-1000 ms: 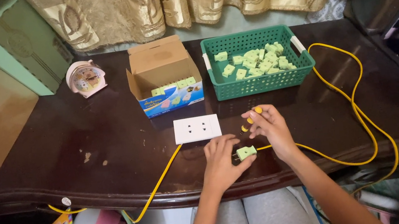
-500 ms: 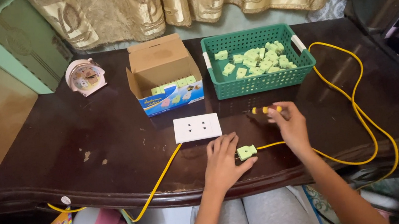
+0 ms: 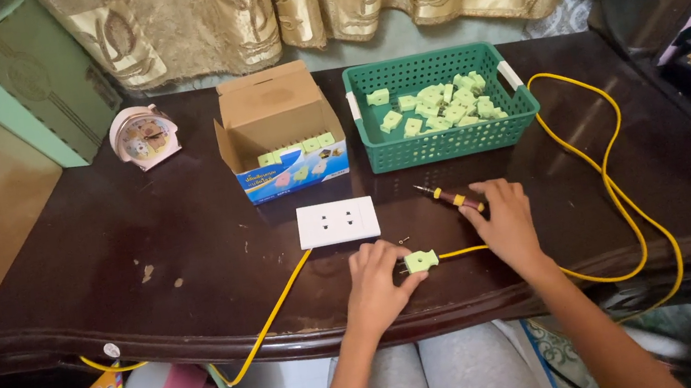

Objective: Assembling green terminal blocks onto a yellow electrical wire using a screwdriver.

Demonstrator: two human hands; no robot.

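My left hand pinches the green plug | my right hand closes on the screwdriver at 1 o'clock | small screw at 11 o'clock of the plug may roll away if I bump it.

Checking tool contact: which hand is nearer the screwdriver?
Right. The right hand rests on the screwdriver; the left hand is apart, at the green plug.

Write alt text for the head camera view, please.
A person's left hand holds a green plug on a yellow cord, while the right hand rests on a screwdriver on a dark table.
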